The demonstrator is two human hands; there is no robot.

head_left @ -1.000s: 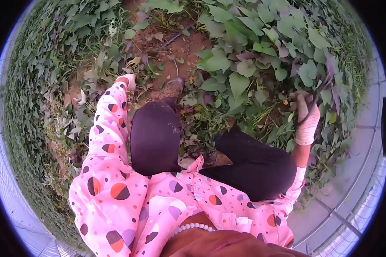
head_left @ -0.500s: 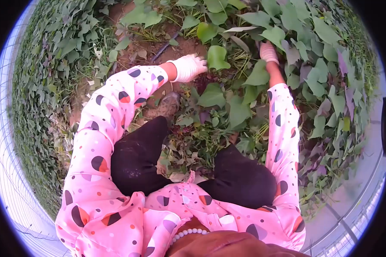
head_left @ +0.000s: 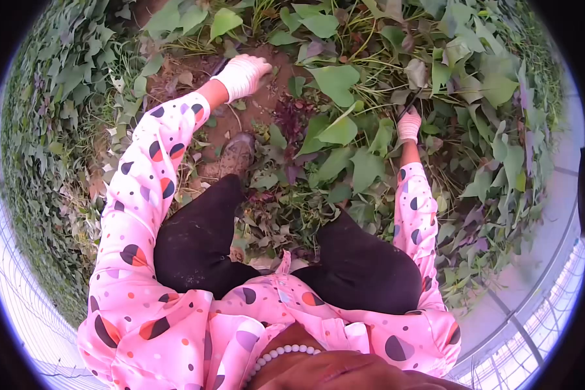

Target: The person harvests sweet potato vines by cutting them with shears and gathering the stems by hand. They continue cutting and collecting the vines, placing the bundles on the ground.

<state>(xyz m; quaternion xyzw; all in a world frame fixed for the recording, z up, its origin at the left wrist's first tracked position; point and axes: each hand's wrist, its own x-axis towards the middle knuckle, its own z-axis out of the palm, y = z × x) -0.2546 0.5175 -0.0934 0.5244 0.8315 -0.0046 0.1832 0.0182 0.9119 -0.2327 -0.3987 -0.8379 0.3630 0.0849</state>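
My left hand (head_left: 246, 75), in a whitish wrap or glove, hovers over a patch of bare soil at upper centre-left. Its fingers are curled in, and I cannot tell whether anything is inside them. Just beside its wrist runs a dark thin pipe (head_left: 220, 66). On the right, my right hand (head_left: 408, 125), wrapped the same way, is closed around a thin dark tool (head_left: 410, 101) that points up among the leaves. Green heart-shaped vine leaves (head_left: 337, 83) and long stems spread between the two hands. Reddish-purple foliage (head_left: 294, 120) grows below and right of my left hand.
My boot (head_left: 238, 155) stands on the reddish soil (head_left: 261, 107), with my dark-trousered knees bent close behind. Dense vines (head_left: 65, 149) fill the left side. More broad leaves (head_left: 500, 91) crowd the right, beside a pale strip (head_left: 533, 260) with netting.
My left hand has moved left and up from the central leaves to over the soil. My right hand has drawn back towards me, showing more of the dark tool. The leaves around it have shifted.
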